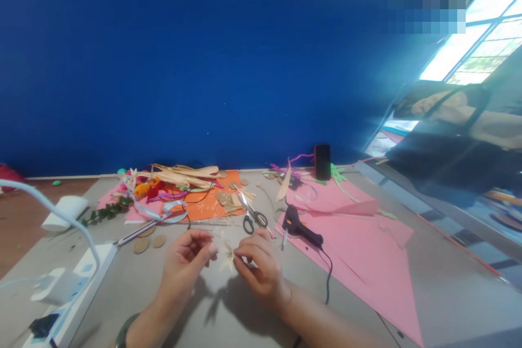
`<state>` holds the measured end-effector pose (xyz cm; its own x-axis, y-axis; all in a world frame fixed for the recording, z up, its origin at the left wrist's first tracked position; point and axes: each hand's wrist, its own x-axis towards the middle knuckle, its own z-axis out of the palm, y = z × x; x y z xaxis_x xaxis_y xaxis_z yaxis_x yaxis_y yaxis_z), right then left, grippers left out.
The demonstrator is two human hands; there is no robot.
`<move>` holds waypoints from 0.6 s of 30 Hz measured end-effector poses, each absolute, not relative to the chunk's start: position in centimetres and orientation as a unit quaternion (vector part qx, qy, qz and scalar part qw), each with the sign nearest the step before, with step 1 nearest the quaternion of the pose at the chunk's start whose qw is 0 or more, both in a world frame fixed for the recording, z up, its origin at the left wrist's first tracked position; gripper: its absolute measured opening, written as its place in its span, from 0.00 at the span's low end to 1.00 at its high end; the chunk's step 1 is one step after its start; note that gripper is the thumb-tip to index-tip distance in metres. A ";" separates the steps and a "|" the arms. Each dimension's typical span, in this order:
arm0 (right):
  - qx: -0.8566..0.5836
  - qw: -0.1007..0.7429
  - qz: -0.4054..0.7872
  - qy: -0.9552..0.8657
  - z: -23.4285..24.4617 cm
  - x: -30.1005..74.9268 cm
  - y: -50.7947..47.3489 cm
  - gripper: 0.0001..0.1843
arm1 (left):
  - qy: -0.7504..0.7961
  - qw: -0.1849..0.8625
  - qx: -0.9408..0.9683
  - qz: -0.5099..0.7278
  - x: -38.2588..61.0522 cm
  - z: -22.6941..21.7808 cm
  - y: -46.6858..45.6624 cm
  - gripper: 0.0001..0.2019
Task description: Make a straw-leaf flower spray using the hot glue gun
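Note:
Between my two hands is a small pale straw-coloured flower (pixel 227 262) with pointed petals, held above the grey table. My right hand (pixel 263 269) pinches its side between thumb and fingertips. To the left of the flower, my left hand (pixel 185 263) has its fingers curled and the thumb against the fingertips. Whatever may be in that pinch is too small to make out. Just beyond my right hand lie scissors (pixel 255 219) with black handles, blades slightly apart. A black glue gun (pixel 302 227) rests to the right on pink paper.
A white power strip (pixel 87 277) with a plug and cable stands at left. A cutter knife (pixel 138 231) lies beside brown discs (pixel 141 245). Dried husk strips (pixel 185 175) lie on orange paper (pixel 199 211). A phone (pixel 322 162) leans against the blue partition (pixel 204 65); another person's arm (pixel 489 125) shows at right.

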<state>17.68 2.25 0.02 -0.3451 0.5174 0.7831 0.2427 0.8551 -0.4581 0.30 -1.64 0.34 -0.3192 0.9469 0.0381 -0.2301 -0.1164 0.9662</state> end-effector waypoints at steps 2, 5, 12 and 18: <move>-0.234 0.527 0.133 -0.806 0.1 17.7 2.3 0.05 | 0.466 0.479 0.353 0.655 0.3 -0.2 -1.4 0.14; -0.239 0.537 0.125 -0.799 0.2 17.8 2.3 0.05 | 0.435 0.519 0.335 0.655 0.5 -0.8 -1.3 0.16; -0.244 0.550 0.090 -0.793 0.3 18.2 2.9 0.05 | 0.428 0.566 0.297 0.639 1.1 0.2 -0.8 0.16; -0.230 0.584 0.069 -0.775 0.1 18.4 4.0 0.06 | 0.483 0.469 0.344 0.654 0.0 2.3 2.3 0.14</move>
<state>18.42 3.99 0.06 -0.2115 0.4368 0.8743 0.2761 0.8848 -0.3753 -0.01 2.35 2.32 -0.3226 0.9465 -0.0037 -0.2816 -0.0922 0.9551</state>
